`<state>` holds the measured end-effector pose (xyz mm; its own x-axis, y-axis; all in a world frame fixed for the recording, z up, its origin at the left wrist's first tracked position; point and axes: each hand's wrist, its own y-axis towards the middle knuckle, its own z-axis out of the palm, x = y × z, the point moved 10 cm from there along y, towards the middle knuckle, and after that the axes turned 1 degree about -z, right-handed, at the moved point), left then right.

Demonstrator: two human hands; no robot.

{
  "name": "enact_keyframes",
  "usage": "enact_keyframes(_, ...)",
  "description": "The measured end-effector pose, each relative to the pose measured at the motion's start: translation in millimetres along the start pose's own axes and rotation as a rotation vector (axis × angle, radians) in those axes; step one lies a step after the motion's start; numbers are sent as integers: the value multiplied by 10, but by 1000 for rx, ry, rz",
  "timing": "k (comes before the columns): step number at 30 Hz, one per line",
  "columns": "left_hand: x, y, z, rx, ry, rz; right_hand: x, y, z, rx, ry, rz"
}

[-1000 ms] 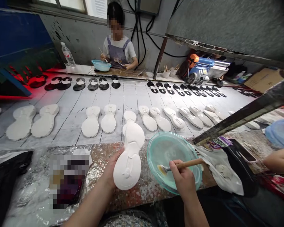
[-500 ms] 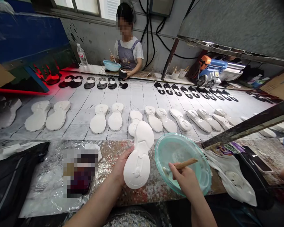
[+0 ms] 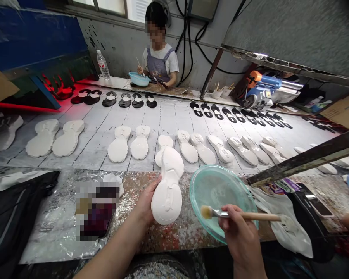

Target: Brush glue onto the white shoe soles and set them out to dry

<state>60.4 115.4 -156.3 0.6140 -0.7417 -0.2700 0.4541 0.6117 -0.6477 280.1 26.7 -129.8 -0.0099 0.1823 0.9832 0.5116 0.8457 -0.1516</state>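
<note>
My left hand (image 3: 147,199) grips a white shoe sole (image 3: 168,190) by its left edge and holds it up above the bench. In my right hand (image 3: 240,230) is a brush (image 3: 250,216) with a wooden handle, pinched near its metal band. The pale yellow bristles point left, over the near part of a round teal basin (image 3: 193,184). A little whitish liquid seems to lie in the basin. Right behind the held sole, another white sole (image 3: 163,143) lies on the belt, partly hidden.
Several white soles (image 3: 119,145) lie along the near side of the pale conveyor belt (image 3: 171,112), black sole parts (image 3: 125,100) on its far side. A slanted metal bar (image 3: 302,161) crosses at right. A co-worker (image 3: 159,58) sits opposite. A phone (image 3: 315,199) lies right of the basin.
My right hand has lifted the brush from inside the basin and turned it, so the bristles now show, pointing left. The held sole has shifted slightly.
</note>
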Motion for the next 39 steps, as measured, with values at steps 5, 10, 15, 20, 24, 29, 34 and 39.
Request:
enact_keyframes(5,-86,-52,-3,-30,11,-1,234,-310,377,115,58,-251)
enact_keyframes(10,-109,-110,47,3,54,-17,745,-611,771,268,-28,-627)
enact_keyframes(15,-79,-105,92,33,106,35,923,-566,846,316,-114,-719)
enact_keyframes(20,-82,-121,58,35,107,43,794,-227,659,191,-149,-603)
enact_keyframes(24,-150,-169,53,16,69,46,757,-237,590,188,-139,-571)
enact_keyframes(29,-170,-186,114,25,15,44,798,-392,682,310,-101,-629)
enact_keyframes(34,-193,-193,119,22,-31,62,851,-429,729,333,-72,-668)
enact_keyframes(39,-294,-249,119,-10,-61,127,907,-480,765,301,-94,-695)
